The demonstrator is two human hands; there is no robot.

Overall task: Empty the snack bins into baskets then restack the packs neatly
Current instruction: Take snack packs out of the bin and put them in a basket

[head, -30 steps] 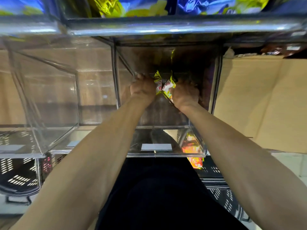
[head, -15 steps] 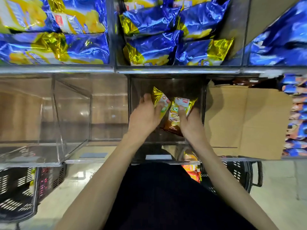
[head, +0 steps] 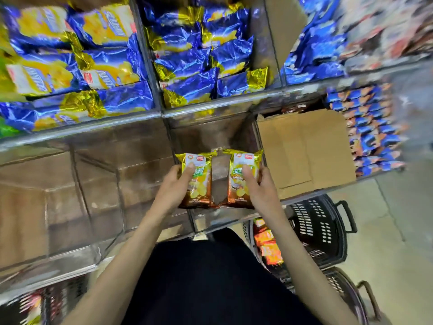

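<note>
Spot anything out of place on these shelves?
Cardboard lies in the slot right of the clear bin, while neighbouring slots hold snacks. Blue packs above are heaped crookedly.

Two gold-brown snack packs [head: 201, 192] [head: 235, 191], two hands [head: 171, 191] [head: 264, 188], two black baskets [head: 328, 226] [head: 337, 285] at right, one cardboard box [head: 304, 148]
</note>
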